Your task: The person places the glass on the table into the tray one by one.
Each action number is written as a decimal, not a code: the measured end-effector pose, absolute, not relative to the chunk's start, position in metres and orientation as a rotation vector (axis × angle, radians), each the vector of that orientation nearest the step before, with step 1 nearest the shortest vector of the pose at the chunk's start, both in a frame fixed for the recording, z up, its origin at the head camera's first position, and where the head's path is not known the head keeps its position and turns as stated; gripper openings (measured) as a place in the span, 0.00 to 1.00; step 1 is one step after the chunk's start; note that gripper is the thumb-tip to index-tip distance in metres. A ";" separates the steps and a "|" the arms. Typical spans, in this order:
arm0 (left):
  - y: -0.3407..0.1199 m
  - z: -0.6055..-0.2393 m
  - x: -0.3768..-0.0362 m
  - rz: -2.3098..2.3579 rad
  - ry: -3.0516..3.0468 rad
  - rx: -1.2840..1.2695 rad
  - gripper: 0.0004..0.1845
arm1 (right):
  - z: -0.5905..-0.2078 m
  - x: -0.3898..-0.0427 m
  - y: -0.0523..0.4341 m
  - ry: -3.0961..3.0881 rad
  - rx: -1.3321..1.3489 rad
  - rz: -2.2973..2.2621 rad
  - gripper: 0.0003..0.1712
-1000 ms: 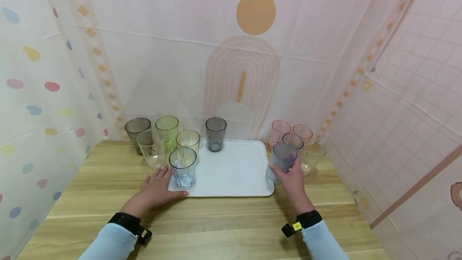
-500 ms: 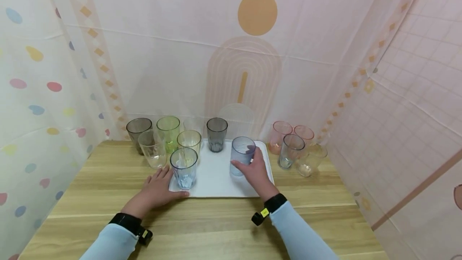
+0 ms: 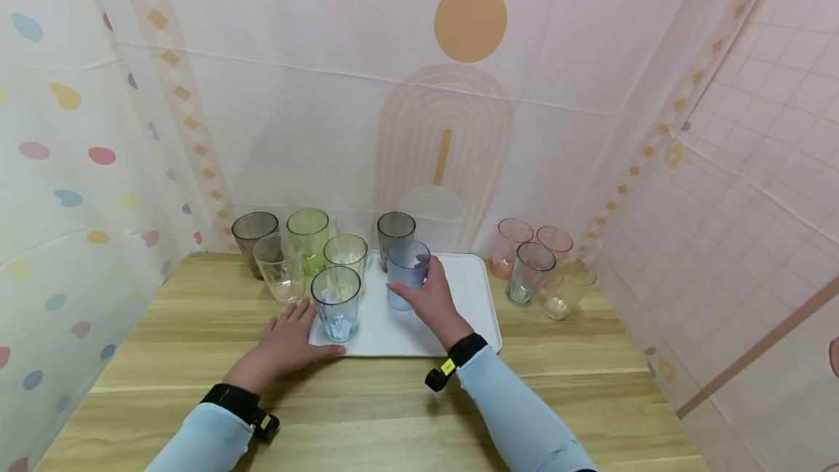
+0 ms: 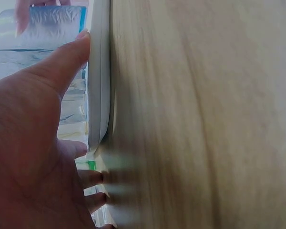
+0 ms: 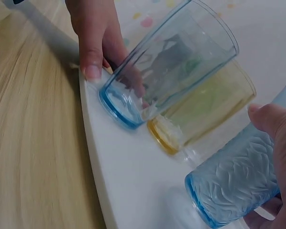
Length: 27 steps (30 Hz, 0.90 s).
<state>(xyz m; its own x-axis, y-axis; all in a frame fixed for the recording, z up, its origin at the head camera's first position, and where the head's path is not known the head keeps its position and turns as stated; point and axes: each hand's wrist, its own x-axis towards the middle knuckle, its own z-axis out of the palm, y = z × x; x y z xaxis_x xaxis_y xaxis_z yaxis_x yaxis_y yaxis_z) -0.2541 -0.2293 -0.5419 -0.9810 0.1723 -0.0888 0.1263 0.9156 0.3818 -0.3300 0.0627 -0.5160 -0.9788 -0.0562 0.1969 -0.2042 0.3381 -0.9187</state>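
Observation:
My right hand [image 3: 438, 303] grips a blue glass with a wavy textured wall [image 5: 233, 181], thumb on the near side. The glass is upright over the white tray [image 3: 475, 304], overlapping a dark grey glass [image 3: 395, 224] behind it in the head view. My left hand [image 3: 282, 344] rests at the tray's front left corner, thumb along the rim and fingers spread on the table. Just beside it, a smooth clear-blue glass [image 3: 336, 308] stands on the tray. Behind that one is a yellow-tinted glass [image 5: 205, 112], its base on the tray too.
Left of the tray stand a brown-grey glass [image 3: 252, 239], a green glass [image 3: 308, 235] and a clear glass [image 3: 280, 268]. To its right are two pink glasses [image 3: 510, 257], a grey-blue glass [image 3: 527, 275] and a clear glass [image 3: 565, 293]. Patterned curtains [image 3: 295, 130] bound the wooden table [image 3: 367, 414].
My right hand has carried the textured blue glass leftward from the tray's right edge to behind the clear-blue glass. My left hand stays at the tray corner.

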 end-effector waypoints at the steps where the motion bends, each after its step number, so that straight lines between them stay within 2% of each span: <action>1: -0.229 -0.542 -0.254 0.580 2.955 0.233 0.72 | -0.515 -0.330 0.060 -2.462 0.244 1.721 0.54; 27: -0.228 -0.539 -0.252 0.586 2.961 0.238 0.71 | -0.522 -0.335 0.030 -2.498 0.219 1.743 0.57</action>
<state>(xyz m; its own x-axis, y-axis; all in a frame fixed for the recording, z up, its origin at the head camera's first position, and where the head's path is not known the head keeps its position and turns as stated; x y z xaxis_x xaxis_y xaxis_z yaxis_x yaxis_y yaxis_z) -0.2517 -0.2280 -0.5391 -0.9812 0.1752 -0.0809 0.1312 0.9131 0.3862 -0.3346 0.0305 -0.5223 -0.9859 -0.0669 0.1536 -0.1673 0.3395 -0.9256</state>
